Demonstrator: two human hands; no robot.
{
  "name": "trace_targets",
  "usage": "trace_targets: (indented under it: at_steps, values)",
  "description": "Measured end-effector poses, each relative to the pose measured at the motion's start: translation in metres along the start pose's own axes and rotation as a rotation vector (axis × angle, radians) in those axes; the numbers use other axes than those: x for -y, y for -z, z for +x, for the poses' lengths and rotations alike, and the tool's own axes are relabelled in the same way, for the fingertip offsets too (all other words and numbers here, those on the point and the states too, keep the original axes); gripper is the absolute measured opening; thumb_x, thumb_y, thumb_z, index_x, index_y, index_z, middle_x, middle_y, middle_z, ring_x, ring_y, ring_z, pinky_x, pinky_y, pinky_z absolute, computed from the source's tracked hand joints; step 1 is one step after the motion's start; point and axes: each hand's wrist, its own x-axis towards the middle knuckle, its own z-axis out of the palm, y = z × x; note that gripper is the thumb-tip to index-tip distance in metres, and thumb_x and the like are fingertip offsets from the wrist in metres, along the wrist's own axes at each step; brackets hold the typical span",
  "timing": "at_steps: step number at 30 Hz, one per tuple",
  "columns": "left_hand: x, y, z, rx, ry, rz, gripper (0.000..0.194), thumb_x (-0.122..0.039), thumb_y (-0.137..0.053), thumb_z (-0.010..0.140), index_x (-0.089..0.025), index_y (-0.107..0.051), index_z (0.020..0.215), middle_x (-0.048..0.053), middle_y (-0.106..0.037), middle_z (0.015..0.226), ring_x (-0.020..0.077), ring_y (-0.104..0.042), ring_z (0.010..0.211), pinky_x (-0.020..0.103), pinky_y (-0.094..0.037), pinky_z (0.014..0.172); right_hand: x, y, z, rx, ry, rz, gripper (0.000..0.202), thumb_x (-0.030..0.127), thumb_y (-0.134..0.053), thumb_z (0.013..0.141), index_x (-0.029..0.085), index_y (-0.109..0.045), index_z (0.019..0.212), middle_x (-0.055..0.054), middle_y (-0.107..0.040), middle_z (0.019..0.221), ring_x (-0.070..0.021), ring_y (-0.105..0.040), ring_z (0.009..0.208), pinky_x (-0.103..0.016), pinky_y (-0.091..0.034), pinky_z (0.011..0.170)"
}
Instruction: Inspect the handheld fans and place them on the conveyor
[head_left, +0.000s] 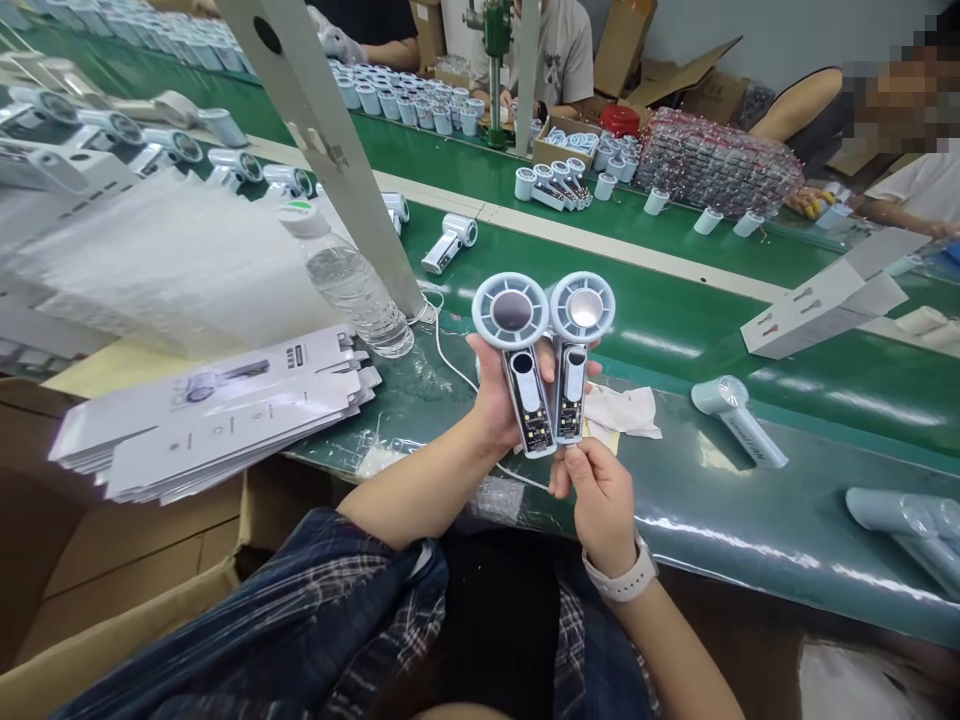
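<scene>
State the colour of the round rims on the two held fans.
Pale blue rims, clearest in the head view.

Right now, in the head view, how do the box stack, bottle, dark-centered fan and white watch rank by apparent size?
1. Box stack: largest.
2. Bottle and dark-centered fan, the latter held in the left hand: too alike to rank.
3. White watch: smallest.
</scene>
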Motion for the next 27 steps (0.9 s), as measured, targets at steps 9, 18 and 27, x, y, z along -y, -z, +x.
trace_targets:
  at_steps: [9,18,27]
  values:
    - [0.015,-0.004,-0.003,0.135,-0.131,0.078,0.081,-0.1,-0.058,0.067,-0.02,-0.056,0.065,0.011,-0.073,0.09,0.0357,-0.072,0.114,0.043,-0.066,0.08,-0.009,-0.008,-0.005,-0.053,-0.098,0.238,0.044,0.05,-0.057,0.106,0.022,-0.056,0.071,0.006,-0.052,0.051,-0.0117,-0.048,0.048,-0.027,-0.039,0.054]
    - [0.009,0.002,-0.003,0.082,-0.051,0.113,0.066,-0.083,-0.07,0.075,-0.02,-0.067,0.095,0.011,-0.075,0.106,0.0386,-0.068,0.123,0.051,-0.062,0.094,-0.003,0.026,0.003,-0.282,0.212,-0.246,0.028,0.04,-0.056,0.104,0.023,-0.072,0.089,-0.011,-0.067,0.134,-0.029,-0.062,0.127,-0.049,-0.047,0.112]
    - [0.021,0.017,-0.008,0.227,0.125,0.376,0.052,-0.059,-0.088,0.076,-0.019,-0.074,0.106,0.008,-0.076,0.096,0.0265,-0.072,0.102,0.04,-0.057,0.095,-0.005,0.065,0.005,-0.123,0.089,0.152,0.051,0.052,-0.08,0.089,0.029,-0.065,0.132,-0.009,-0.076,0.126,-0.029,-0.075,0.109,-0.049,-0.064,0.096]
